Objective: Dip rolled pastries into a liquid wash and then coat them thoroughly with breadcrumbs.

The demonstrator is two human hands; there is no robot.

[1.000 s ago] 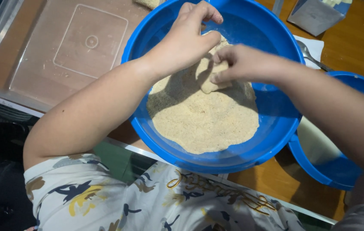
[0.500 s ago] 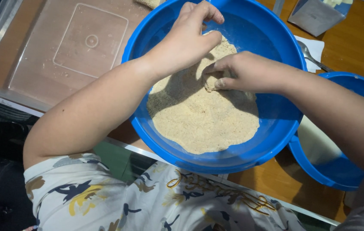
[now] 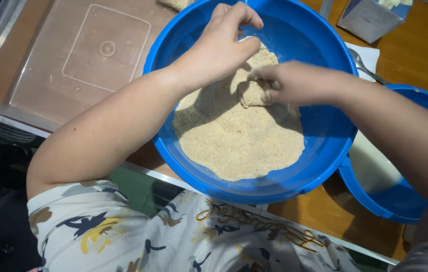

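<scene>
A large blue bowl [image 3: 319, 156] holds a bed of pale breadcrumbs [image 3: 234, 143]. A crumb-coated piece of food [image 3: 252, 94] lies on the crumbs near the middle. My right hand [image 3: 294, 83] rests on that piece, fingers curled around its edge. My left hand [image 3: 224, 43] hovers just above and to the left, fingertips pinched together as if over a pinch of crumbs; what it holds is too small to see.
A clear plastic tray [image 3: 48, 60] lies to the left with a crumbed piece [image 3: 176, 4] at its far edge. A second blue bowl [image 3: 395, 196] with white liquid sits right. A spoon [image 3: 367, 65] and a metal container [image 3: 370, 17] stand behind.
My right hand has pushed the coated piece down and left onto the crumbs. My left hand stays raised above the bowl.
</scene>
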